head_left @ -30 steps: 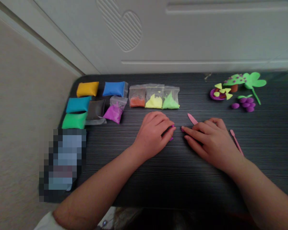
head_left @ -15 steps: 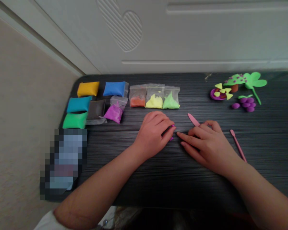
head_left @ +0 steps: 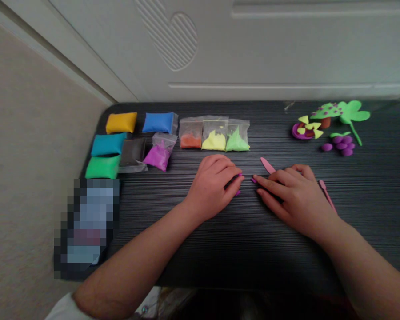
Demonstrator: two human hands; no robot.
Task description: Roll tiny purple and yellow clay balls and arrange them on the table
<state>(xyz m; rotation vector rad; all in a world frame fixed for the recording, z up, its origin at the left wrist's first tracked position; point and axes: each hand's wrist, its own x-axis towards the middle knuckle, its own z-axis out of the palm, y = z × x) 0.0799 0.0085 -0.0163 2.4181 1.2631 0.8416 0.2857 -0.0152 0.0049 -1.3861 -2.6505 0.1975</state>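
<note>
My left hand (head_left: 215, 184) rests on the dark table (head_left: 200, 249), its fingers and thumb curled around purple clay (head_left: 238, 193). Only small edges of that clay show at the fingertips; the hand hides the rest. To its right, my right hand (head_left: 293, 191) lies palm down with fingers stretched out. The tip of its index finger touches a small purple clay piece (head_left: 254, 180) on the table. Partly under this hand lies a pink clay knife (head_left: 267, 165). Another thin pink modelling tool (head_left: 327, 194) sticks out beyond its far side.
Bags of orange (head_left: 191, 141), yellow (head_left: 214, 141) and green clay (head_left: 238, 143) stand behind my hands. More clay packs, one purple (head_left: 158, 156), lie at left above a blurred phone-like object (head_left: 93, 222). Clay models, including purple grapes (head_left: 343, 144) and a green flower (head_left: 353, 111), sit at back right.
My right hand has shifted slightly right, and a small purple piece now shows under its index fingertip. My left hand has stayed in place.
</note>
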